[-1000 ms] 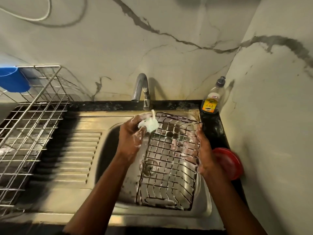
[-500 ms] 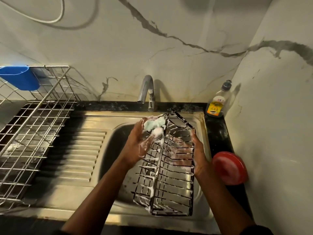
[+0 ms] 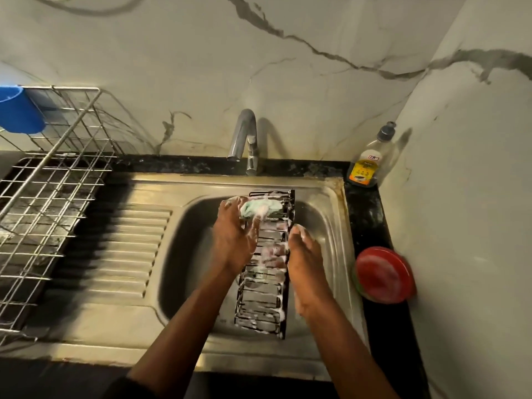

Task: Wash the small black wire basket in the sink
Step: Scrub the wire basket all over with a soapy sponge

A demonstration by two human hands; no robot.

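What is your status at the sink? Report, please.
Right hand grips black wire basket, on edge over sink. Left hand holds soapy sponge at its far end. Nothing blocking.

Black counter (image 3: pixel 365 214), steel sink (image 3: pixel 201 185) set in, wire dish rack (image 3: pixel 43 211) left, soap bottle (image 3: pixel 364 168) and red disc (image 3: pixel 383 273) right

The blue cup (image 3: pixel 17 110) and the rack (image 3: pixel 43 197) run off the left edge. The left hand (image 3: pixel 233 240) is blurred and covers part of the sponge (image 3: pixel 259 207). The right hand (image 3: pixel 305 260) has its fingers (image 3: pixel 273 254) half hidden behind the basket (image 3: pixel 260 309) wires. The bottle (image 3: pixel 364 165) label cannot be read; the red lid (image 3: pixel 383 273) is smeared.
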